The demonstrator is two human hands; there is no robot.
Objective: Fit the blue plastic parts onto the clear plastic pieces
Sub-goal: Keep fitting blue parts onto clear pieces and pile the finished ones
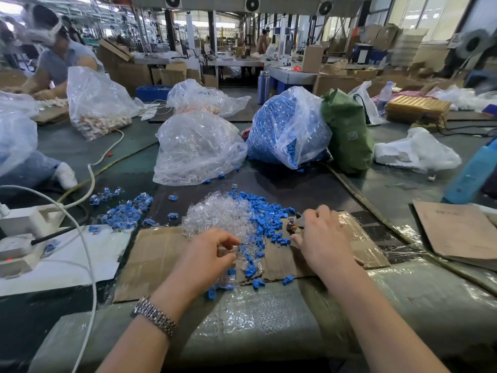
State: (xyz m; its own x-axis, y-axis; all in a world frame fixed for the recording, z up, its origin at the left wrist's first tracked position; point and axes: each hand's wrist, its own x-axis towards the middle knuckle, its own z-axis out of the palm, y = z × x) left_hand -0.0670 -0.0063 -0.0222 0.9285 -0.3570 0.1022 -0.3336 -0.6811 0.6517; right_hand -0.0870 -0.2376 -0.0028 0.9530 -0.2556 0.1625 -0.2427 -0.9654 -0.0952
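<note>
Left hand point(207, 254): fingers curled at the near edge of the clear plastic pieces point(215, 216), thumb and forefinger closed toward each other; a clear piece seems to be pinched, but it can't be confirmed through the glare. A metal watch point(154, 316) is worn on that wrist.

Right hand point(321, 238): fingers curled over a small dark object point(293, 226) on the cardboard sheet point(150, 259); the object is too blurred to be identified, and it cannot be told whether it is actually gripped.

Clear pieces are heaped between and just ahead of the hands, partly on the cardboard. Blue plastic parts point(266, 211) are piled touching the right side of the clear heap and spill down toward the near cardboard edge. A second scatter of blue-and-clear pieces point(121, 211) is seen to the left, apart from the main heap.

Further back: a clear bag of clear pieces point(197, 149), and beside it on the right a bag full of blue parts point(287, 127), with a green bag point(347, 133) leaning against it. White power strip point(29, 219) and cable point(88, 254) lie at the left. Another person point(59, 60) is seated at far left behind a plastic bag.
</note>
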